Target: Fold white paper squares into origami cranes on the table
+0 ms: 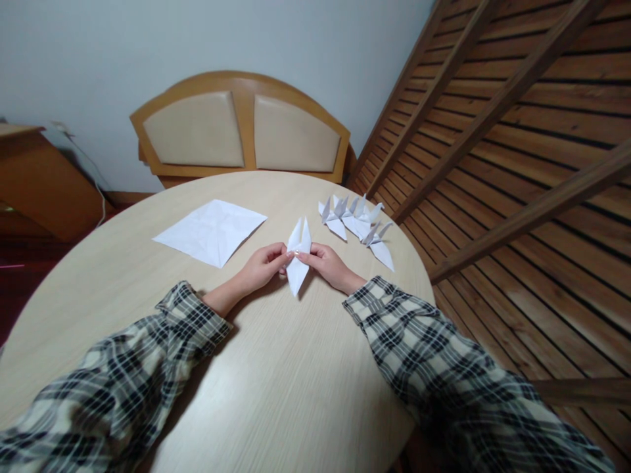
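Note:
Between my two hands is a folded white paper crane, flat, with two narrow points facing away from me and a broad point toward me. My left hand pinches its left edge, thumb on top. On the opposite edge, my right hand grips it the same way, the thumbs nearly meeting at the middle. The fingers beneath the paper are partly hidden. Several finished paper cranes stand close together beyond my right hand. Left of my hands lies a creased white paper sheet, spread flat.
Everything rests on a round, pale wooden table. Behind it stands a wooden headboard with cream panels against the wall. A slatted wooden partition rises along the right, and a brown cabinet is at the far left.

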### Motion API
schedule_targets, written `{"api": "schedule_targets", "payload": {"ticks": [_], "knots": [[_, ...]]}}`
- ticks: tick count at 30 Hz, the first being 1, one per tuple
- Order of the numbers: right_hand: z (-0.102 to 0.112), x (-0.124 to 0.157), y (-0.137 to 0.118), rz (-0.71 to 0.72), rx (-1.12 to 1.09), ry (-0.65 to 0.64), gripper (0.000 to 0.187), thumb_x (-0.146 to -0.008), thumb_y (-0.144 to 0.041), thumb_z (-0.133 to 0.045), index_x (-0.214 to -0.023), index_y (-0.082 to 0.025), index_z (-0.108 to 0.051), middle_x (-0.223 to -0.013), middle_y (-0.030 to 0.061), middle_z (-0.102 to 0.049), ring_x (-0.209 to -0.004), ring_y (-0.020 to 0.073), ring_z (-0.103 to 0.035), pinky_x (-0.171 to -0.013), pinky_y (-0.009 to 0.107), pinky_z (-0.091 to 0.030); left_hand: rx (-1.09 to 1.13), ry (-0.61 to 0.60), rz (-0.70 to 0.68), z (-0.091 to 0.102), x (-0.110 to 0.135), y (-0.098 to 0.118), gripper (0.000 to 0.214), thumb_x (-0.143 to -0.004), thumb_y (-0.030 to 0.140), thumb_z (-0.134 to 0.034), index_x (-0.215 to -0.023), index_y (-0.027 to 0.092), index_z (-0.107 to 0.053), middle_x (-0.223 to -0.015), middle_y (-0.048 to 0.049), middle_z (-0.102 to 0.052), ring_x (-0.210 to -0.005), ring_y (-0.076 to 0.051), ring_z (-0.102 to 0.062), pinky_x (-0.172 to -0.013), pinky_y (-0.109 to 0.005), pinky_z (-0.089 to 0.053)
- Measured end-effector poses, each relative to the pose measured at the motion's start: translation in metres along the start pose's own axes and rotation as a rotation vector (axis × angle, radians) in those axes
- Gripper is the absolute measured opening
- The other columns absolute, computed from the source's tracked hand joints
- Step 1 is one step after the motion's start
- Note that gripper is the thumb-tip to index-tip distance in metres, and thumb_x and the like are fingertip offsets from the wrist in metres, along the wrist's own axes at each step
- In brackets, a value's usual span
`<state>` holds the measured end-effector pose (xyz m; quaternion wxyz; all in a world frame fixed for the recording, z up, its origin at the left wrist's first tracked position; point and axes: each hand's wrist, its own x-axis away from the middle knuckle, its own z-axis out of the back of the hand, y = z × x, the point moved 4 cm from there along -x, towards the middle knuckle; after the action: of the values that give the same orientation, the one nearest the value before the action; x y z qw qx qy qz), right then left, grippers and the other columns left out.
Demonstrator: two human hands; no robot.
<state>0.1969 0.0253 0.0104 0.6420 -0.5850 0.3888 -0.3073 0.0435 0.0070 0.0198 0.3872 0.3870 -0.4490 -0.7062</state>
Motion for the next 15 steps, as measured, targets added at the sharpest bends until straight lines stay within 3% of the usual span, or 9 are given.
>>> {"api": "schedule_targets", "payload": {"ticks": [10,13,15], "knots": [[0.005,-0.002,0.000,-0.021,-0.070,0.158,0.035,-0.074,-0.049,-0.071,-0.078,-0.017,-0.059,-0.071,-0.0006,-0.058,-0.064,0.0125,-0.051,-0.061,0.027,-0.040,-0.119,-0.112,-0.020,-0.007,0.004,0.013,0.035,-0.089,0.045,-0.056,-0.069,0.016,-0.053,-0.063,0.0012,-0.049,-0.058,-0.011,-0.042,-0.056,-0.025,-0.034],[0.004,-0.002,0.001,-0.033,-0.115,0.186,0.035,-0.072,-0.048,-0.073,-0.079,-0.017,-0.059,-0.070,-0.0012,-0.058,-0.062,0.0120,-0.050,-0.059,0.026,-0.040,-0.133,-0.105,-0.021,-0.006,0.003,0.013,0.035,-0.088,0.044,-0.057,-0.066,0.016,-0.053,-0.062,0.0011,-0.049,-0.058,-0.011,-0.043,-0.056,-0.026,-0.034],[-0.001,-0.001,0.001,-0.048,-0.140,0.138,0.035,-0.073,-0.049,-0.073,-0.080,-0.017,-0.060,-0.072,-0.0003,-0.060,-0.063,0.0124,-0.052,-0.060,0.026,-0.041,-0.098,-0.058,-0.024,-0.004,0.002,0.012,0.035,-0.089,0.044,-0.055,-0.066,0.017,-0.052,-0.062,0.0007,-0.050,-0.059,-0.012,-0.044,-0.056,-0.026,-0.036]]}}
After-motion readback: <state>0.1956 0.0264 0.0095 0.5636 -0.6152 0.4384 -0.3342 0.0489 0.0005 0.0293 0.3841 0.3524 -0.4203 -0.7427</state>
